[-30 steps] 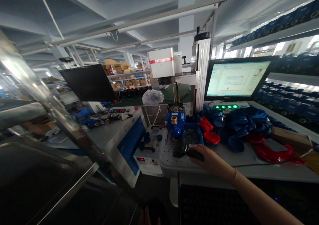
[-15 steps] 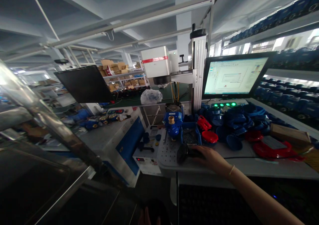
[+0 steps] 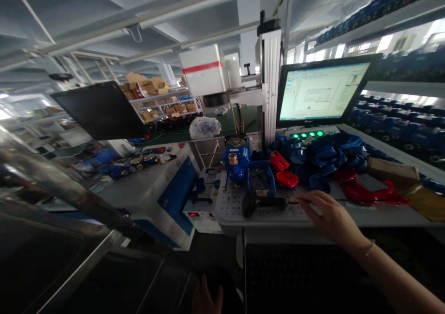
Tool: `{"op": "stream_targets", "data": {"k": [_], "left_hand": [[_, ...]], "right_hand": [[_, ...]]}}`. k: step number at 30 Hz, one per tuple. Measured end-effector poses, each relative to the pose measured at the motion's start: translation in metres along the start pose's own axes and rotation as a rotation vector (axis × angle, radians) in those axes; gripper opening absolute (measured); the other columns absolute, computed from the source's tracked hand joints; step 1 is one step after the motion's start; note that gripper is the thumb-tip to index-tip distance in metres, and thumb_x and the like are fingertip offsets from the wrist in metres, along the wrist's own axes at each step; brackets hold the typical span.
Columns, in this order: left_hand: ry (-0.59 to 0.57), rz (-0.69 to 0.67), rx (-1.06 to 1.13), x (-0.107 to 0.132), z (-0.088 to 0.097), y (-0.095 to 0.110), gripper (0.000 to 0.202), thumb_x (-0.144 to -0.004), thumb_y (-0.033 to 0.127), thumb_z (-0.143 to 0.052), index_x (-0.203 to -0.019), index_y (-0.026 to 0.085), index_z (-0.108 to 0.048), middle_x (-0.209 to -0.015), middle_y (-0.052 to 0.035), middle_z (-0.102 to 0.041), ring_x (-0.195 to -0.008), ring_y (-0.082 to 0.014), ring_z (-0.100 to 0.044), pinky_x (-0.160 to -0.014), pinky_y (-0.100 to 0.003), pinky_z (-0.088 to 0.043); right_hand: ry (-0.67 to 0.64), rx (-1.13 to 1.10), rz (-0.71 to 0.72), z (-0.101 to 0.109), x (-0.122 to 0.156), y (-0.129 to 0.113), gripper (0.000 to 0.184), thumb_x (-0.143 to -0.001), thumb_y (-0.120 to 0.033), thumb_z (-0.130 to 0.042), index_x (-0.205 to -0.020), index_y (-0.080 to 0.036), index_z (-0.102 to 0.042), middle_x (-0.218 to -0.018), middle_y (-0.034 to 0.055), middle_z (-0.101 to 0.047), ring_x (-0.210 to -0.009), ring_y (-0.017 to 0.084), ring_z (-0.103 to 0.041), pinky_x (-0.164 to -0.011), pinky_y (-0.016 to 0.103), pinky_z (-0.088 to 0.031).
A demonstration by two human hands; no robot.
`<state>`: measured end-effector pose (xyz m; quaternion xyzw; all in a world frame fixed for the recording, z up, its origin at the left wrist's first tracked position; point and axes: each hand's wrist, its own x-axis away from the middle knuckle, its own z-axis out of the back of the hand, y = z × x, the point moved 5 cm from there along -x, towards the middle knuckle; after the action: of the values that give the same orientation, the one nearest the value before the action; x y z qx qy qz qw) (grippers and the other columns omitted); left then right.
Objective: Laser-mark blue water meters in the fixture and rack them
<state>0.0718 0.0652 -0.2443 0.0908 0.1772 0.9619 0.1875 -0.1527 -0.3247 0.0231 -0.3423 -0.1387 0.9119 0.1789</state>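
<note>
On the perforated front of the worktable (image 3: 229,214) lies a black handheld scanner (image 3: 266,203), its rounded head to the left and a cord off its handle. My right hand (image 3: 330,216) is just right of the handle end, above the cord, fingers loosely stretched; whether a fingertip touches the cord I cannot tell. Low in the picture, my left hand (image 3: 207,299) rests over my dark-clothed leg, fingers apart and holding nothing. Behind the scanner stand a blue pump (image 3: 236,166) with a brass port and a blue bin (image 3: 260,177) of small dark parts.
A white marking head (image 3: 203,71) hangs from a column (image 3: 270,87) above the pump. Red caps (image 3: 287,179), blue covers (image 3: 321,154) and a lit monitor (image 3: 323,91) occupy the right side. Below the table edge is a dark keyboard (image 3: 288,267). A metal bar (image 3: 69,189) crosses the left.
My right hand has come off the scanner and shifted right, leaving it lying on the table. My left hand shows more fully at the bottom. The view has tilted somewhat.
</note>
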Motion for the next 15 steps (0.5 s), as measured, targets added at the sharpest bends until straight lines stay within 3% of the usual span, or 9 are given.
{"op": "stream_targets", "data": {"k": [4,8,12,15], "left_hand": [[-0.132,-0.058,-0.055,-0.003,-0.026,-0.007,0.062,-0.092,0.047,-0.068,-0.145,0.015,-0.068,-0.156,-0.0263,-0.062,-0.155,-0.0463,-0.049,-0.122,-0.054,-0.049],[-0.111,0.004,-0.051,-0.006,-0.046,-0.018,0.072,-0.097,0.046,-0.057,-0.155,0.003,-0.051,-0.160,-0.0336,-0.054,-0.156,-0.0466,-0.047,-0.124,-0.054,-0.045],[-0.136,-0.007,-0.057,-0.009,-0.056,-0.020,0.078,-0.100,0.051,-0.049,-0.159,0.000,-0.041,-0.158,-0.0344,-0.054,-0.155,-0.0472,-0.048,-0.124,-0.057,-0.043],[-0.128,-0.020,-0.038,-0.011,-0.059,-0.019,0.080,-0.099,0.052,-0.048,-0.158,-0.002,-0.041,-0.156,-0.0344,-0.056,-0.154,-0.0478,-0.048,-0.125,-0.060,-0.042]], "right_hand": [[0.065,0.134,-0.178,0.069,0.067,0.036,0.023,-0.111,-0.039,-0.059,-0.118,-0.025,-0.076,-0.112,0.0095,-0.077,-0.102,0.028,-0.074,-0.094,0.044,-0.058],[0.080,0.220,-0.364,0.116,0.157,0.060,0.024,-0.108,-0.039,-0.059,-0.111,-0.023,-0.078,-0.110,0.0104,-0.076,-0.101,0.027,-0.073,-0.092,0.043,-0.058],[0.010,0.245,-0.474,0.127,0.231,0.060,0.026,-0.108,-0.038,-0.059,-0.113,-0.023,-0.080,-0.116,0.0116,-0.073,-0.109,0.029,-0.071,-0.100,0.048,-0.058],[-0.057,0.303,-0.456,0.125,0.252,0.056,0.027,-0.109,-0.036,-0.057,-0.112,-0.024,-0.081,-0.123,0.0122,-0.071,-0.122,0.032,-0.067,-0.109,0.054,-0.052]]}}
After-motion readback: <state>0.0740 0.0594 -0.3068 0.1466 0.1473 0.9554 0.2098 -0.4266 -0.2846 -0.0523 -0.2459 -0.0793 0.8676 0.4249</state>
